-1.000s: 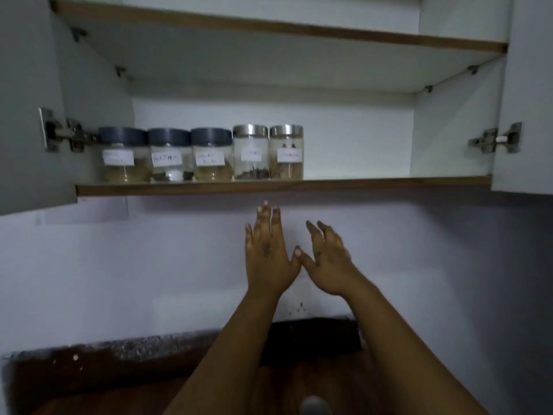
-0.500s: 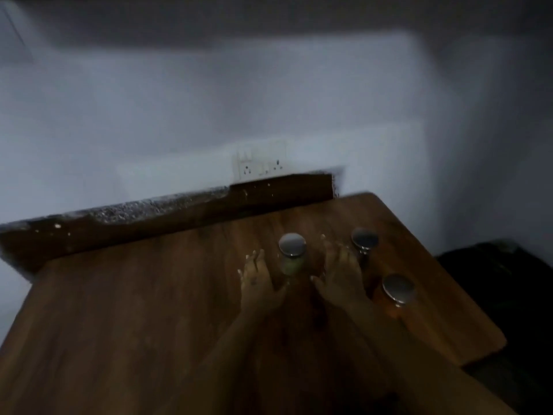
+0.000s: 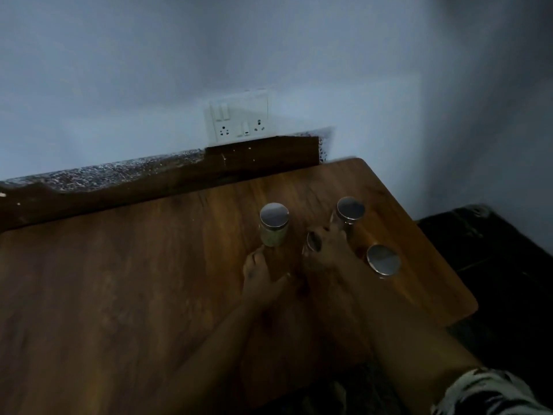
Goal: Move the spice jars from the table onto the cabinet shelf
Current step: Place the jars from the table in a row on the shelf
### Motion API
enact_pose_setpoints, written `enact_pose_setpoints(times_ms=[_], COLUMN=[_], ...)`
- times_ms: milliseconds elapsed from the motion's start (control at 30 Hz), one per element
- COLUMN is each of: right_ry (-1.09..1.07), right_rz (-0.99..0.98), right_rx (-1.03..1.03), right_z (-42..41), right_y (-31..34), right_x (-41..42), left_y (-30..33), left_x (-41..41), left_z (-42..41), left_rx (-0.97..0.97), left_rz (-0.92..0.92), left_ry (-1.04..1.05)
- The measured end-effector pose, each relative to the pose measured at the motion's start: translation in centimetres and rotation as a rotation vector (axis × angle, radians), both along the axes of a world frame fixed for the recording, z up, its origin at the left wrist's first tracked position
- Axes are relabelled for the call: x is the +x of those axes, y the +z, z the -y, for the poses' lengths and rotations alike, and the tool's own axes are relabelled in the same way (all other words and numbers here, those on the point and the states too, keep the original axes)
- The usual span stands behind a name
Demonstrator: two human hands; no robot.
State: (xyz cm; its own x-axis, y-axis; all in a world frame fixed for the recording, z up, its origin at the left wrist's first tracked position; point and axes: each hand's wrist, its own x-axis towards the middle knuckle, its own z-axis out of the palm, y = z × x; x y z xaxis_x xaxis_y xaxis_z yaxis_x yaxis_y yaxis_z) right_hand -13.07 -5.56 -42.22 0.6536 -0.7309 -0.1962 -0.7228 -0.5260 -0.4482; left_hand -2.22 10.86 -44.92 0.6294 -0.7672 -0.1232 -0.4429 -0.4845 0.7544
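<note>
- Reaching for jars on the table: pick-up step, judging by the pose, nothing lifted yet.
- Stretching the left hand toward the left jar, fingers straight and loosely spread, tips at its base; touching or not, cannot tell.
- Lying over a fourth jar, mostly hidden: the right hand, fingers pointing toward the far jar; gripping or only resting, cannot tell through blur.
- Standing apart at the right, close to the table edge: the near jar.
- Calling next for closing round one jar per hand and lifting straight up; shelf not in view.
- Risking a knock to the near jar with the right wrist, probably.
- Showing dark wood grain, table pushed against a pale wall with a socket; dim light, dark floor at right.
</note>
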Motion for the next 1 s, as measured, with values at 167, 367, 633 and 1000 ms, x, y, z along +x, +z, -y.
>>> enact_pose_setpoints(times_ms=[167,367,633,1000], right_ry=[-0.027,-0.097,-0.072,-0.028], right_rz=[0.055,0.156,0.444,0.836], right_rx=[0.02,0.068,0.132,0.865], right_z=[0.0,3.5,5.5,7.3], right_y=[-0.5,5.0,12.2,14.5], right_x=[-0.6,0.1,2.4,3.8], left_y=[1.0,2.4,6.4,11.6], left_x=[1.9,1.2,1.5,3.6], left_z=[1.5,4.2,7.1,8.9], left_rx=[-0.016,-0.02,-0.251,-0.363], left_rz=[0.014,0.0,-0.119,-0.806], left_ry=[0.027,-0.117,-0.111,-0.005])
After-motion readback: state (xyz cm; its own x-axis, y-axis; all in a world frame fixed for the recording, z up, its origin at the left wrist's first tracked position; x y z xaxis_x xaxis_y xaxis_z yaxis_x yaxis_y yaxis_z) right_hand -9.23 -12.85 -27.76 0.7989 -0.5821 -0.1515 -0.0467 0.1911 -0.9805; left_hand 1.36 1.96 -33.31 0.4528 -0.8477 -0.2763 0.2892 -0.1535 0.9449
